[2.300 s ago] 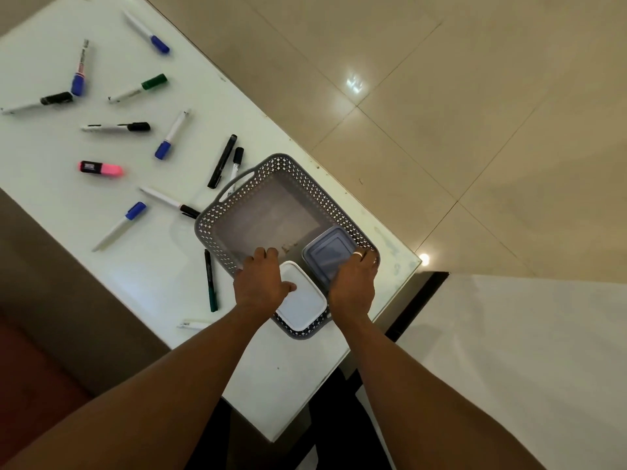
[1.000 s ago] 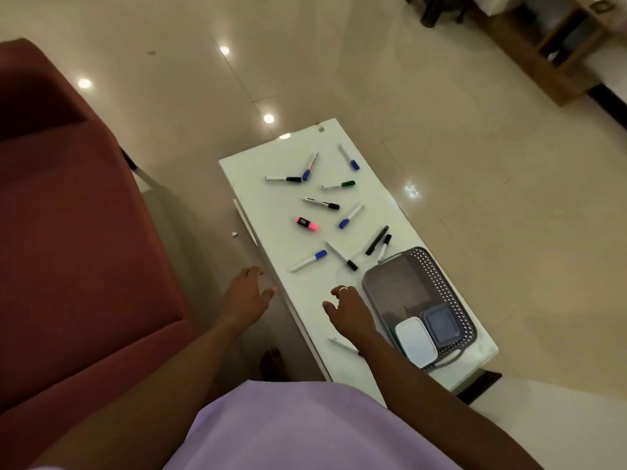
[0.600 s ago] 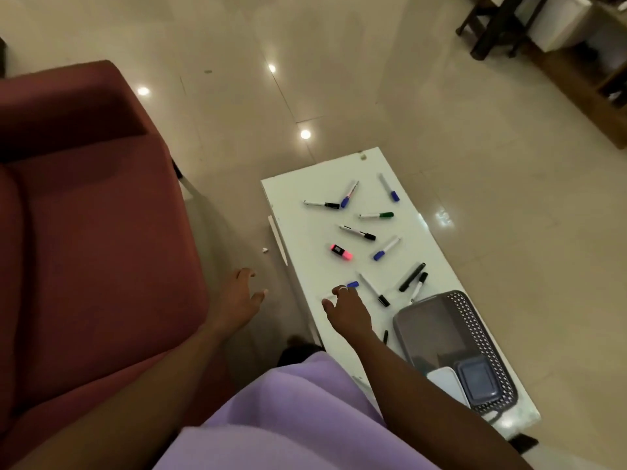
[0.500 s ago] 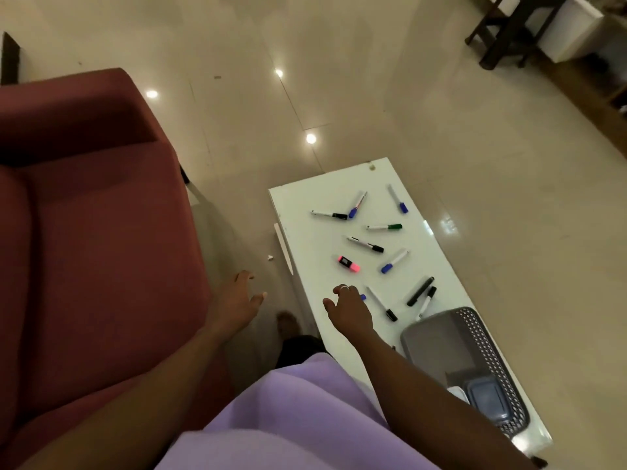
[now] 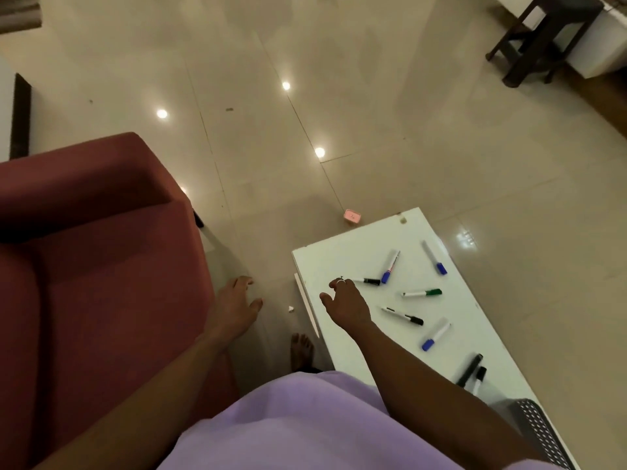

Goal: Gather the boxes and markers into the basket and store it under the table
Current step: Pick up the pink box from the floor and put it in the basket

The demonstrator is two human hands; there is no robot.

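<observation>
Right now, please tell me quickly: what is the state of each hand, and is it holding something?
Left hand: open, fingers spread, holding nothing, beside the sofa.
Right hand: open, empty, over the table.

The white tabletop (image 5: pixel 342 262) stands on a glossy tiled floor (image 5: pixel 373 96) and carries loose markers: a blue-capped one (image 5: pixel 434 258) near the far edge, another blue-capped one (image 5: pixel 390 267) whose cap almost meets the cap of a black-capped one (image 5: pixel 368 281) toward the far left corner, then a green-capped one (image 5: pixel 421 293), a black-capped one (image 5: pixel 402 316) and a blue-capped one (image 5: pixel 436 335) along the middle. Nearer, two black markers (image 5: pixel 471 372) lie side by side just beyond the grey perforated basket (image 5: pixel 539 432) at the near end. On the floor just past the tabletop's far edge lies a small pink object (image 5: pixel 352 216), and a white scrap (image 5: pixel 290 309) lies by the left edge.
</observation>
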